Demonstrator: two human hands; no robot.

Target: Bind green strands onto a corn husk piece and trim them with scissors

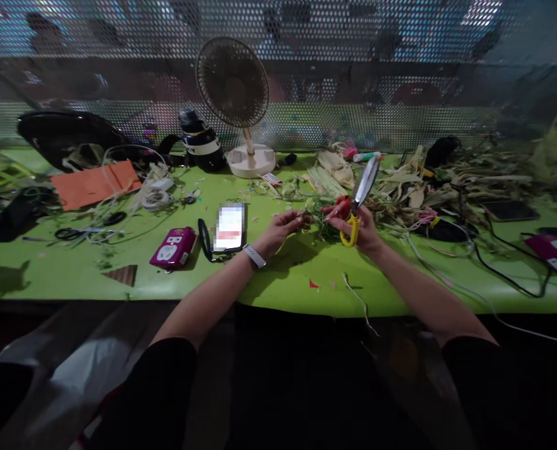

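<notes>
My right hand [360, 228] is closed around a pair of scissors [366, 184] with one red and one yellow handle loop, the blades pointing up and away from me. Its fingertips reach a green leafy sprig [326, 226] over the table. From the other side, my left hand [282, 230] pinches the near end of that sprig. A pale watch [254, 255] sits on the left wrist. Dried husks and stalks [391, 194] lie just behind and to the right of the scissors.
On the green table [278, 287] stand a fan [251, 159] and a black bottle [203, 147]. Left of my arm lie a lit phone [230, 226], a magenta pouch [173, 248] and an orange sheet [95, 185]. Cables [507, 272] run at the right. A perforated metal screen [334, 81] rises behind.
</notes>
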